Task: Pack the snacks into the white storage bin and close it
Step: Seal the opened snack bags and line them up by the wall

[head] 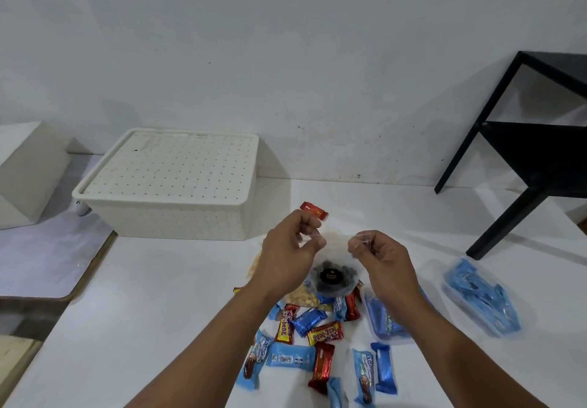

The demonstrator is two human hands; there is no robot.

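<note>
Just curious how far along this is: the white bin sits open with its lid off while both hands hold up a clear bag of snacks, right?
Not quite. In the head view the white bin has its lid on, closed. Both hands do hold the clear bag.

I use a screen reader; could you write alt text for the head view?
Both hands, left hand and right hand, pinch a clear bag of dark snacks above scattered wrapped snacks on a white table. The white storage bin, lid on, sits behind.

One lidded white bin [171, 185], two hands, two clear tubs of blue packets [482, 306], one black shelf [536, 150].
</note>
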